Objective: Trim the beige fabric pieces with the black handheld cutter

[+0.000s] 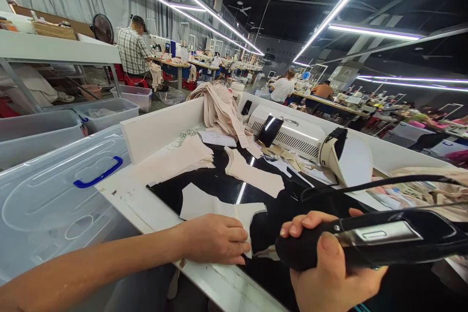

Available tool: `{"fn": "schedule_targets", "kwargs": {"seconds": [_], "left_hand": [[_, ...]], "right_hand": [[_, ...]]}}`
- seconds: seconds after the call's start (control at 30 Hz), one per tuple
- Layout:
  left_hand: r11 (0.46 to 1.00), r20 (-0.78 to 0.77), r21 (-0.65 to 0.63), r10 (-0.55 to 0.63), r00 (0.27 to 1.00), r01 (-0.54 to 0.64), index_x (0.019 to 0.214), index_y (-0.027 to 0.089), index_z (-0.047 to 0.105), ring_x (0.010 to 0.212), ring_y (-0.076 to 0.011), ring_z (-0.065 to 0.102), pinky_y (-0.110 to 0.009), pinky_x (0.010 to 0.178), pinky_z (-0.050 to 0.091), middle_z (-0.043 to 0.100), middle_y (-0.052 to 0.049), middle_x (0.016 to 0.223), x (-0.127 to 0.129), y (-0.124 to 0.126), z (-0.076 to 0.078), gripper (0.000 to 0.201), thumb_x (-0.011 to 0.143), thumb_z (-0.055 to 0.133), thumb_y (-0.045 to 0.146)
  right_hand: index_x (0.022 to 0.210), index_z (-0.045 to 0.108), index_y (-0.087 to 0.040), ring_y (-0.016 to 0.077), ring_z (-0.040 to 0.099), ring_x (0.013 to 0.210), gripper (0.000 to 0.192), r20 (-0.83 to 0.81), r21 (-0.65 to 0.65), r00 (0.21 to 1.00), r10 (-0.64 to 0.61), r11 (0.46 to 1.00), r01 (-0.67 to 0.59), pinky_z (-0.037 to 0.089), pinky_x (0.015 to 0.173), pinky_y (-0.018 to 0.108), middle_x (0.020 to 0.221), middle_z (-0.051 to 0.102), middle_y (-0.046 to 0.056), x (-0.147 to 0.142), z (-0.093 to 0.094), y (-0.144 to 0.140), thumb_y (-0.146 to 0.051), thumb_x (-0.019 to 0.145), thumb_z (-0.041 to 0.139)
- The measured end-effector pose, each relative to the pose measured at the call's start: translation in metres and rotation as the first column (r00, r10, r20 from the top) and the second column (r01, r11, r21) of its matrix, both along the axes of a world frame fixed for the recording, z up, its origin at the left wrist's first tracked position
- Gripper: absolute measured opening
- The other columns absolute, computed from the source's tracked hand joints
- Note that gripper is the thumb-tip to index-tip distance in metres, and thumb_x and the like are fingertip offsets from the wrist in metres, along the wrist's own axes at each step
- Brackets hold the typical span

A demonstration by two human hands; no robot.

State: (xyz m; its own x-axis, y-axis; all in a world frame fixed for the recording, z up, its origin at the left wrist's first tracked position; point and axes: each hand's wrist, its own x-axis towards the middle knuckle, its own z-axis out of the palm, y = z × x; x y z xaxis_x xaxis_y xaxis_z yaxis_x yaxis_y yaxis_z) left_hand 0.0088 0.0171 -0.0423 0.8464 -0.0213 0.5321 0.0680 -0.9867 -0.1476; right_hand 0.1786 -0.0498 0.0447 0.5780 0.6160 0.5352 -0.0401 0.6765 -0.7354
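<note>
My left hand (218, 240) lies flat on a white fabric or card piece (215, 204) with curved edges, its fingers stretched out over the right end. In my right hand (329, 263) is a black corded hand tool (369, 236) with a silver panel, the fingers wrapped round its body. A narrow pale tip (268, 253) points from the tool toward the piece's edge by my left fingertips; whether they touch I cannot tell. Beyond lie a stack of pale pink cut pieces (254, 173) and another stack (179, 158), both on the glossy black work surface (214, 180).
Behind the stacks, a white vented machine (288, 131) with a lamp-like shade (347, 156) stands by a low white wall. A draped fabric bundle (219, 107) hangs nearby. Clear plastic bins (66, 195) flank the left. The tool's black cord (383, 185) arches at right. Several people work farther off.
</note>
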Motion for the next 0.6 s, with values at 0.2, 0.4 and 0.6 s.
{"fn": "schedule_targets", "kwargs": {"seconds": [0.2,0.4,0.6], "left_hand": [[1.0,-0.009,0.007,0.018,1.0,-0.018,0.108,0.01,0.07,0.096,-0.0148,0.066,-0.026,0.108,0.05,0.071,-0.008,0.096,-0.0004,-0.0004,0.0042,0.031,0.111,0.047,0.031],[1.0,0.017,-0.02,-0.008,1.0,0.009,0.109,0.007,0.07,0.095,-0.0158,0.066,-0.027,0.109,0.051,0.07,-0.008,0.096,-0.0001,0.0008,0.0022,0.032,0.111,0.049,0.03],[1.0,0.03,-0.025,-0.011,1.0,0.012,0.109,0.007,0.07,0.094,-0.0156,0.066,-0.027,0.108,0.051,0.069,-0.008,0.096,0.0,0.0007,0.0014,0.032,0.111,0.048,0.031]], "right_hand": [[0.125,0.055,-0.029,0.0165,0.06,0.054,0.052,-0.001,-0.003,1.0,0.007,1.0,-0.007,0.057,0.046,0.034,0.073,0.067,-0.005,-0.0009,-0.0014,0.0031,-0.023,0.079,0.08],[0.125,0.055,-0.03,0.0169,0.061,0.053,0.051,0.017,0.002,1.0,0.024,1.0,-0.024,0.057,0.045,0.034,0.074,0.067,-0.005,-0.0021,-0.0052,0.0041,-0.022,0.08,0.079],[0.125,0.054,-0.031,0.0164,0.061,0.054,0.05,0.032,-0.004,0.999,0.021,1.0,-0.021,0.058,0.045,0.034,0.075,0.068,-0.006,-0.0035,-0.0057,0.0037,-0.022,0.081,0.078]]}}
